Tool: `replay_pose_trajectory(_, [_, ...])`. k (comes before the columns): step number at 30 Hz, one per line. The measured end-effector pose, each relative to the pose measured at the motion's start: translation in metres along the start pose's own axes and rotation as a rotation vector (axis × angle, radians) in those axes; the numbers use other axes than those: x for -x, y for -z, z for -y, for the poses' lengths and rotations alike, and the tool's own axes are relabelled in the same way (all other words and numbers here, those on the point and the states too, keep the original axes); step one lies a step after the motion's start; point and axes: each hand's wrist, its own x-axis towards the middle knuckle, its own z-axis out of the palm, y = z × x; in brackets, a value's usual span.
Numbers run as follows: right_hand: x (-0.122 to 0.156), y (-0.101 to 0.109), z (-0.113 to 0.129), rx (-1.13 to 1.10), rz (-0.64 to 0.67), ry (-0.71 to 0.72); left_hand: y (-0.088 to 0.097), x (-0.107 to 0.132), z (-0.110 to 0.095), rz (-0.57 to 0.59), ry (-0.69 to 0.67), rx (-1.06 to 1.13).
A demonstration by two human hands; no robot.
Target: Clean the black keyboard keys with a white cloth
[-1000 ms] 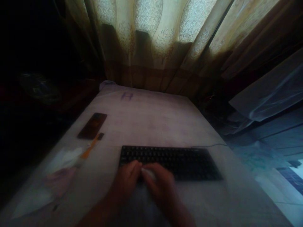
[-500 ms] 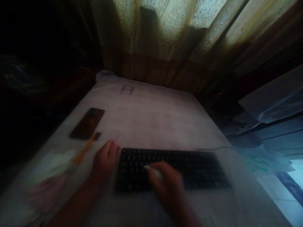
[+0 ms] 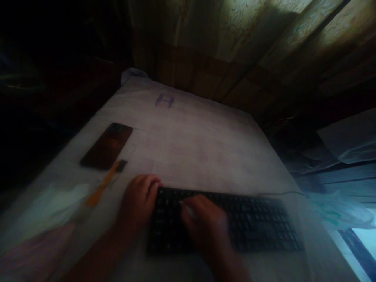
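Observation:
A black computer keyboard (image 3: 261,223) lies at the front of the cloth-covered table, turned slightly. At its upper left corner rests my left hand (image 3: 138,201), fingers curled together against the edge. My right hand (image 3: 205,223) is over the keys in the left half, thumb and fingers pinched. A small whitish tip (image 3: 181,202) pokes out of that pinch; its kind is too blurred to tell. Left of my left hand lies a small brush with an orange handle (image 3: 100,192) and dark bristles.
Beyond the brush, a smartphone (image 3: 107,145) lies back up. A pink cloth (image 3: 41,250) and a whitish, wrapper-like sheet (image 3: 63,201) are at the lower left. The keyboard's cable (image 3: 282,192) runs right. A curtain (image 3: 205,51) hangs behind the table (image 3: 202,129).
The view has tilted and shifted, so the curtain sits higher. The keyboard appears more angled. My right hand's white tip now lies nearer the keyboard's upper rows; both hands keep their grip.

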Motion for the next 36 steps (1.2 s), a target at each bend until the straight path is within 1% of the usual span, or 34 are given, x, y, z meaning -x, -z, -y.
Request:
replay_pose_trajectory(7, [-0.004,-0.004,0.001,0.042,0.077,0.010,-0.002,0.001,0.001,-0.002,-0.016,-0.006])
replay_pose_trajectory(15, [-0.002,-0.002,0.003,0.004,0.090,0.021,-0.002,0.001,0.001,-0.007,-0.041,0.002])
replay_pose_trajectory(22, [0.003,0.001,0.005,-0.053,0.119,0.000,0.000,0.001,0.001,0.003,-0.027,0.011])
replay_pose_trajectory(26, [0.004,0.009,0.002,-0.113,0.110,-0.030,0.001,0.001,0.000,-0.001,-0.023,0.012])
replay_pose_trajectory(30, [0.006,0.016,-0.005,-0.134,0.051,-0.092,0.002,0.002,0.000,-0.003,-0.027,0.011])
replay_pose_trajectory(33, [0.005,0.016,-0.009,-0.110,0.039,-0.101,0.002,0.002,0.000,-0.006,-0.029,0.017])
replay_pose_trajectory(36, [0.002,0.013,-0.010,-0.079,0.068,-0.091,0.002,0.001,0.000,0.005,-0.010,0.029])
